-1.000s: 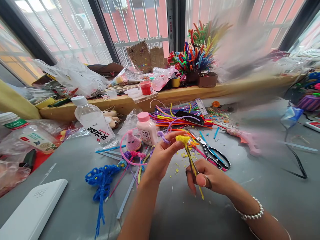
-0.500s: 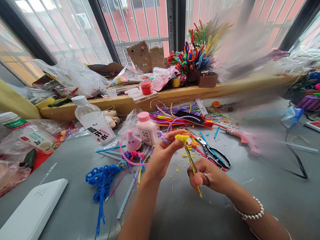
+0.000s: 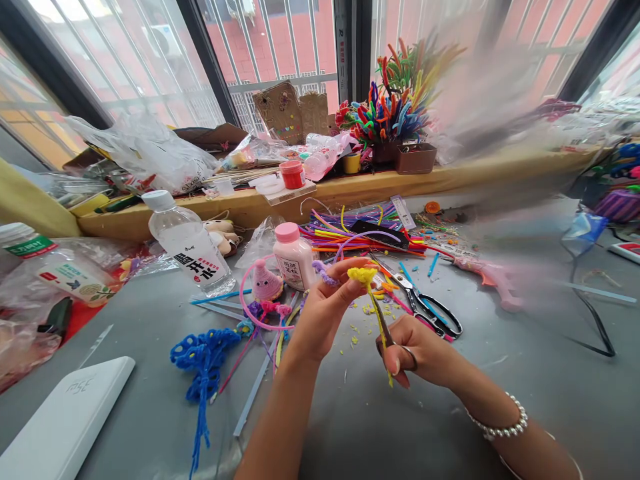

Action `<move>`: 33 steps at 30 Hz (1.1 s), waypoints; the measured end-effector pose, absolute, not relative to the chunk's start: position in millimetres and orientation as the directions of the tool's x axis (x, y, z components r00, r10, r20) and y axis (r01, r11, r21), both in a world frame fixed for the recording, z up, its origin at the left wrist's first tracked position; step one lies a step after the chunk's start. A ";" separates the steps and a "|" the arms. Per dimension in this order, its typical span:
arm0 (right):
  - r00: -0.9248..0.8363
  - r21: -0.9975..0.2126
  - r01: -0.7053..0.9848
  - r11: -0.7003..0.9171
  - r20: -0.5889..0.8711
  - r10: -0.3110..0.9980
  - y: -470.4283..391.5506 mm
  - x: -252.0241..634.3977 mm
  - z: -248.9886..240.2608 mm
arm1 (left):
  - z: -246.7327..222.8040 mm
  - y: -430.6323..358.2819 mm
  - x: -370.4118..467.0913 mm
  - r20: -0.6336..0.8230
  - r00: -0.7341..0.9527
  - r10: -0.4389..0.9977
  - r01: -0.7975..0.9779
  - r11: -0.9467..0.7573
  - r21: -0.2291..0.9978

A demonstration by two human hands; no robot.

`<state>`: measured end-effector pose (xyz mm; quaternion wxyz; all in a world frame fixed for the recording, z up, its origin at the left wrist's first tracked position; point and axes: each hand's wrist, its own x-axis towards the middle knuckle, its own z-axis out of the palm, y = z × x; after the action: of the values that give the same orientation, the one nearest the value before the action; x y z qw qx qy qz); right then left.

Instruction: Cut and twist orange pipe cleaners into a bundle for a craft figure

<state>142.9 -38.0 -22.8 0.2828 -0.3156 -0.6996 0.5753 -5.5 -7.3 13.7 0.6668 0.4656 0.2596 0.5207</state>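
Observation:
Between the fingertips of my left hand [image 3: 327, 300] is a small yellow fuzzy pipe-cleaner flower [image 3: 362, 274], its yellow stem hanging down toward my right hand [image 3: 407, 350]. My right hand grips a small pair of scissors [image 3: 383, 323], fingers through the loops and blades pointing up alongside the stem, just under the flower. Whether the blades touch the stem I cannot tell. Yellow fuzz clippings [image 3: 354, 341] lie on the grey table below. A larger pair of black-handled scissors [image 3: 423, 300] rests behind my right hand.
On the left lie a blue pipe-cleaner piece [image 3: 205, 360] and a white power bank [image 3: 75, 413]. A water bottle [image 3: 187, 247] and a pink-capped bottle [image 3: 293, 257] stand behind. Colourful pipe cleaners [image 3: 325, 233] lie farther back; a pink glue gun [image 3: 493, 280] is at right.
The small scissors have tilted and shifted slightly against the yellow stem. The stem's lower end now hangs a little further left and higher. My left hand barely moves.

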 end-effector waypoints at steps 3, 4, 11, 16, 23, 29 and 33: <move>-0.645 -0.979 0.109 0.171 0.061 0.762 -38.0 142.9 -23.5 | 14.6 -7.8 -5.9 0.134 0.321 0.937 -0.454 0.028 0.891; -0.642 -0.977 0.105 0.184 0.075 0.763 -38.0 142.9 -23.8 | 14.8 -7.9 -6.0 0.135 0.322 0.937 -0.456 0.029 0.890; -0.669 -0.964 0.105 0.244 0.113 0.734 -40.7 140.5 -15.3 | 14.3 -7.9 -5.4 0.157 0.348 0.924 -0.472 0.028 0.881; -0.680 -0.970 0.050 0.238 0.142 0.719 -40.5 140.8 -14.5 | 13.4 -7.6 -4.6 0.176 0.369 0.913 -0.474 0.022 0.880; -0.670 -0.966 0.061 0.251 0.147 0.728 -39.2 141.6 -20.9 | 11.3 -6.5 -4.3 0.174 0.365 0.915 -0.460 0.014 0.888; -0.659 -0.962 0.088 0.257 0.138 0.740 -38.5 142.2 -25.5 | 12.6 -7.1 -3.8 0.179 0.360 0.916 -0.472 0.013 0.881; -0.644 -0.961 0.093 0.261 0.141 0.752 -38.7 141.3 -26.0 | 12.9 -7.1 -4.0 0.194 0.365 0.911 -0.487 0.010 0.873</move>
<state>141.3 -38.7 -26.0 0.3075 -0.2886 -0.7320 0.5352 -4.0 -7.1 12.9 0.6748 0.4764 0.2222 0.5180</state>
